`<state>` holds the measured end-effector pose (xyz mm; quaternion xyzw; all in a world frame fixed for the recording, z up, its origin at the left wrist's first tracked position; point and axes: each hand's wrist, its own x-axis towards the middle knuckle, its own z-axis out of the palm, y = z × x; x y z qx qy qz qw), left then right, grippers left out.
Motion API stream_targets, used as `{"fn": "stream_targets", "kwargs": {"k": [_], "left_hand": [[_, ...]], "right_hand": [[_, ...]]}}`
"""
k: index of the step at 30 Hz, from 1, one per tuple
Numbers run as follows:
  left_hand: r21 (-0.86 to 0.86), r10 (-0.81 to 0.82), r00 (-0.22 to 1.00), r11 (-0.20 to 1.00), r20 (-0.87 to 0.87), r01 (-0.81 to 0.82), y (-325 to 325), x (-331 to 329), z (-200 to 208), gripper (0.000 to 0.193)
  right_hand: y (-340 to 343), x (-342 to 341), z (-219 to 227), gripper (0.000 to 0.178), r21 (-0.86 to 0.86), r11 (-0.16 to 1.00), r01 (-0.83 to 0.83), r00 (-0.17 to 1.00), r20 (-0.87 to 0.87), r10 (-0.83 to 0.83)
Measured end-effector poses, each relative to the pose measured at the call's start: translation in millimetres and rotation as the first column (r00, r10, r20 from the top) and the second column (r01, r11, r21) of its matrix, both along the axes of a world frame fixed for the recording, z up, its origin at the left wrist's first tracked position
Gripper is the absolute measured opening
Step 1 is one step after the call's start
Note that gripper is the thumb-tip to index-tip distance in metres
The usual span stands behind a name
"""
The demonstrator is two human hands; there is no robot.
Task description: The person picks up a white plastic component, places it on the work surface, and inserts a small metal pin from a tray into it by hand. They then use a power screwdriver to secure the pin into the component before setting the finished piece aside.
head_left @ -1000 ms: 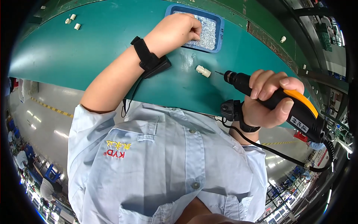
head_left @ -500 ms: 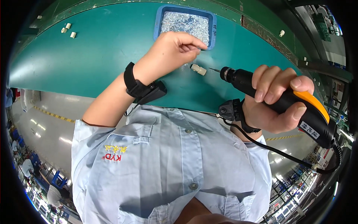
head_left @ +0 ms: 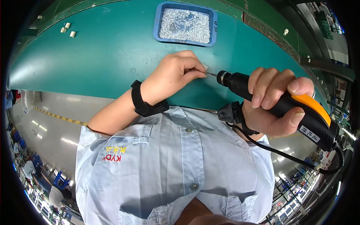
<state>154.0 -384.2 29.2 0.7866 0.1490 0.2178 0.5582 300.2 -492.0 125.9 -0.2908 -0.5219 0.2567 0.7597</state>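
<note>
My left hand is closed in a pinch, thumb and forefinger meeting at the tip of a screwdriver bit. Whatever sits between those fingertips is too small to make out. Just behind them shows the end of a small cream cylindrical fitting; the hand hides the rest, so I cannot tell whether it is touched. My right hand wraps around a black electric screwdriver with an orange lever, its bit pointing left. Beyond the left hand stands a blue tray of many small silvery pieces, perhaps screws.
Several small cream fittings lie at the far left of the green tabletop. Another pale piece rests on the green ledge at the far right. The screwdriver's black cable loops down at the right.
My left hand has come nearer from the tray's front edge to the bit tip and now covers most of the cream fitting. The screwdriver has shifted slightly left.
</note>
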Motion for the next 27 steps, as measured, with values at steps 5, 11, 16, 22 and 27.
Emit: {"fn": "stream_targets", "kwargs": {"k": [5,11,16,22,27], "left_hand": [[-0.016,0.015,0.999,1.000,0.031,-0.015,-2,-1,8,0.009],[0.142,0.020,0.998,0.989,0.060,-0.029,-1,0,12,0.013],[0.243,0.052,0.995,0.968,0.085,-0.071,-4,11,13,0.019],[0.377,-0.009,0.997,0.926,-0.081,0.039,-2,17,-17,0.031],[0.124,-0.036,0.998,0.991,-0.045,0.041,5,14,-22,0.030]], "right_hand": [[-4,0,-2,0.041,-0.004,0.999,-0.036,0.999,0.014,0.036],[-4,-1,-1,0.041,-0.010,0.999,-0.041,0.999,0.010,0.041],[-6,-1,-1,0.041,-0.112,0.991,0.068,0.998,0.014,-0.067],[-9,-2,-4,0.040,-0.258,0.916,0.308,0.951,0.064,-0.302],[-7,2,-4,0.039,-0.175,0.949,0.263,0.965,0.038,-0.260]]}}
